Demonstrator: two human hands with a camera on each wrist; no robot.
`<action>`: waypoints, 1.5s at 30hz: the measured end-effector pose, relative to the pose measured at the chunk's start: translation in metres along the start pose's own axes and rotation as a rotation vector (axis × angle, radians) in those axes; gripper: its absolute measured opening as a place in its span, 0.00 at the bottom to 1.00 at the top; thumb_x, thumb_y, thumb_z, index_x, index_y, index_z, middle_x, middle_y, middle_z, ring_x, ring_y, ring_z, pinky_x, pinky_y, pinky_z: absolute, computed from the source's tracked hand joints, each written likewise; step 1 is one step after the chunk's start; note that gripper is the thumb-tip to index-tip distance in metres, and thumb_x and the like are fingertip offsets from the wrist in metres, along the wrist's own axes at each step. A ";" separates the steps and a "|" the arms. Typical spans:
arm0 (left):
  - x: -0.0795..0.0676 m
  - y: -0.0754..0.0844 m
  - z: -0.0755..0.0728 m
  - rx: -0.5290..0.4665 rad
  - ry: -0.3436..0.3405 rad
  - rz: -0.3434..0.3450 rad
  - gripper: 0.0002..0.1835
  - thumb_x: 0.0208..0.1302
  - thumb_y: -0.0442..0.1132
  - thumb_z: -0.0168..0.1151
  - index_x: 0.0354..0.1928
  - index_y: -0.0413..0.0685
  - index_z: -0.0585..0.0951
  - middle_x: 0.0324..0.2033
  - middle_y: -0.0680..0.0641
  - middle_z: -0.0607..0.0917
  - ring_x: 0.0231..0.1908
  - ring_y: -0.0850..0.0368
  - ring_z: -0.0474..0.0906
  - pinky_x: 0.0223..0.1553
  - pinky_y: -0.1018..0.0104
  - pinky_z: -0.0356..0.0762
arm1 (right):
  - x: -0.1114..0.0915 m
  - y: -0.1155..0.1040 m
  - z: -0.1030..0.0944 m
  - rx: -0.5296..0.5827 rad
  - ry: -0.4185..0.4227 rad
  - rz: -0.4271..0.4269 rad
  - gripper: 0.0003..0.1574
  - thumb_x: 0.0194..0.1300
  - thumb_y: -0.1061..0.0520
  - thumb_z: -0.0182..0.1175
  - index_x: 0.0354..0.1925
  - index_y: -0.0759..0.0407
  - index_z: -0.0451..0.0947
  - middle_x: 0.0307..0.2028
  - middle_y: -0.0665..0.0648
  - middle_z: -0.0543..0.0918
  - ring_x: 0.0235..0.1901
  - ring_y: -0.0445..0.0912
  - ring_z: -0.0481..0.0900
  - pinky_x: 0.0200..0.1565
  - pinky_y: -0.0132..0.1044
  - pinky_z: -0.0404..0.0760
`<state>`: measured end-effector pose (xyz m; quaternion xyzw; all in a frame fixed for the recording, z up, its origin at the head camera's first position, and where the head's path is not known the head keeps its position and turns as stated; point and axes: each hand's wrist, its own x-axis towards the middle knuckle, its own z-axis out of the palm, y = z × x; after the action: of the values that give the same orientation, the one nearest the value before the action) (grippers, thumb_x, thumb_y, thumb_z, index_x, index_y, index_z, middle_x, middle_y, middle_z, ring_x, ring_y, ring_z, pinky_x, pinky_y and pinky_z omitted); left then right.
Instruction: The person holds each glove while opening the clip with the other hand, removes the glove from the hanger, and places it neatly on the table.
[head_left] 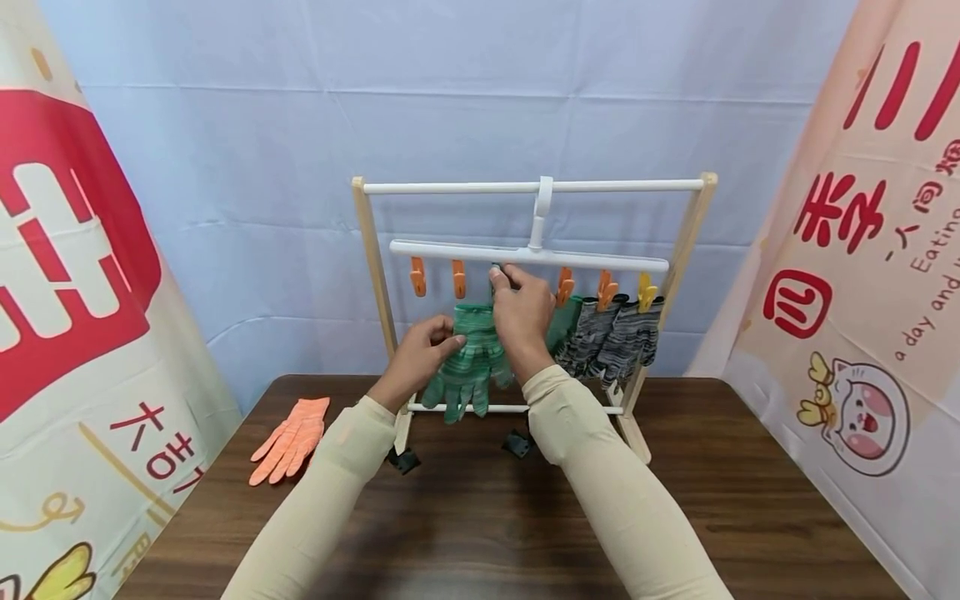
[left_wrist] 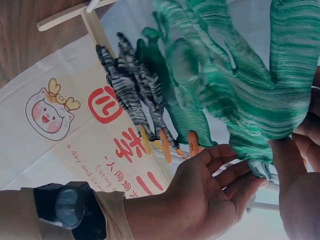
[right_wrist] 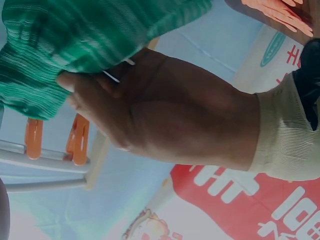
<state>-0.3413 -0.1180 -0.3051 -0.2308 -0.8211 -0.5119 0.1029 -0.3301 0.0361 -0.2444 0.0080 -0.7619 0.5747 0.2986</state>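
My left hand [head_left: 422,357] pinches the side of a green striped knit glove [head_left: 471,354] between thumb and fingers, its fingers hanging downward. Just above its cuff, my right hand [head_left: 525,308] pinches a grey-green clothespin [left_wrist: 261,170] under the white hanger bar [head_left: 465,250]. Whether the clothespin has hold of the cuff I cannot tell. Another green glove [head_left: 564,323], partly behind the right hand, hangs from an orange clothespin [head_left: 565,286]. Black-and-grey gloves [head_left: 630,337] hang farther right from an orange clothespin [head_left: 606,290] and a yellow one [head_left: 646,292].
Two orange clothespins [head_left: 459,279] hang at the bar's left with nothing in them. The hanger hooks over a rack [head_left: 450,188] with wooden legs. An orange glove [head_left: 294,440] lies on the brown table [head_left: 465,517] at left. Small black objects [head_left: 517,444] sit near the rack's base.
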 end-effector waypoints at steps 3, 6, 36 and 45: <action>-0.007 -0.002 -0.005 -0.005 -0.017 -0.018 0.08 0.65 0.44 0.55 0.35 0.47 0.72 0.19 0.50 0.68 0.23 0.54 0.61 0.28 0.61 0.61 | 0.000 -0.001 0.000 -0.001 0.002 -0.001 0.21 0.64 0.45 0.55 0.54 0.47 0.76 0.43 0.50 0.82 0.38 0.42 0.77 0.37 0.38 0.75; -0.016 0.000 -0.011 -0.013 -0.037 -0.025 0.09 0.65 0.43 0.55 0.33 0.45 0.71 0.19 0.49 0.65 0.22 0.54 0.60 0.27 0.61 0.61 | 0.000 -0.001 0.000 -0.008 0.007 0.004 0.21 0.64 0.45 0.56 0.54 0.47 0.76 0.42 0.49 0.82 0.37 0.40 0.77 0.36 0.37 0.76; -0.069 -0.003 -0.041 -0.051 -0.095 -0.107 0.10 0.67 0.38 0.53 0.33 0.37 0.68 0.19 0.47 0.62 0.20 0.53 0.58 0.26 0.61 0.61 | -0.003 0.001 0.001 -0.037 0.023 -0.008 0.20 0.64 0.44 0.56 0.53 0.45 0.77 0.42 0.48 0.82 0.37 0.41 0.77 0.36 0.37 0.76; -0.077 -0.038 -0.042 -0.051 -0.071 -0.186 0.11 0.65 0.44 0.56 0.36 0.41 0.72 0.22 0.46 0.67 0.24 0.52 0.60 0.28 0.61 0.61 | -0.003 0.001 0.002 -0.041 0.030 -0.005 0.20 0.64 0.44 0.55 0.53 0.45 0.77 0.42 0.49 0.82 0.37 0.41 0.77 0.36 0.37 0.76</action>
<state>-0.2949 -0.1909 -0.3471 -0.1743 -0.8287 -0.5315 0.0200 -0.3293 0.0336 -0.2469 -0.0049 -0.7691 0.5582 0.3113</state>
